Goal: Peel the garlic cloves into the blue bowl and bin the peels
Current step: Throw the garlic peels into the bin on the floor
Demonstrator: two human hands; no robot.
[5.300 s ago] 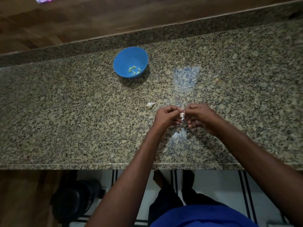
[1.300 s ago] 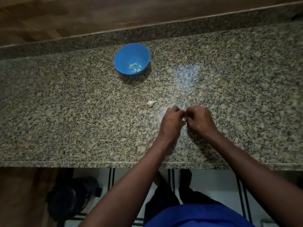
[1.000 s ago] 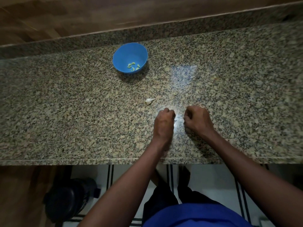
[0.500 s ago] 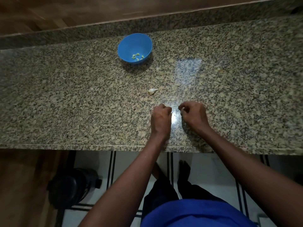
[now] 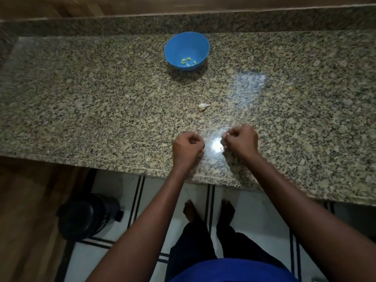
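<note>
Granite counter (image 5: 101, 102) runs across your view, with the bowl (image 5: 186, 50) standing toward the back and a few peeled cloves (image 5: 187, 62) lying in its bottom. One unpeeled clove (image 5: 203, 106) lies loose on the stone between the bowl and your hands. Down on the floor to your left stands a dark bin (image 5: 85, 217).

Your left hand (image 5: 188, 148) is curled into a fist near the counter's front edge; whether it holds anything, I cannot tell. Your right hand (image 5: 241, 140) is curled too, with a pale scrap showing at the fingertips (image 5: 225, 137), most likely peel or the clove you are working on. The two hands are apart, with a bright glare on the stone between them.

Judging by the task, the clove is small, light and firm, while its skin is papery, brittle and apt to cling to your fingers or drift off. Pinch the loose clove across its fat middle, then pick at the pointed tip or the root end, where the skin lifts most easily. Once bare it will probably be a little slick, so drop it low into the bowl. Gather the peel in a closed palm before you carry it to the bin.
</note>
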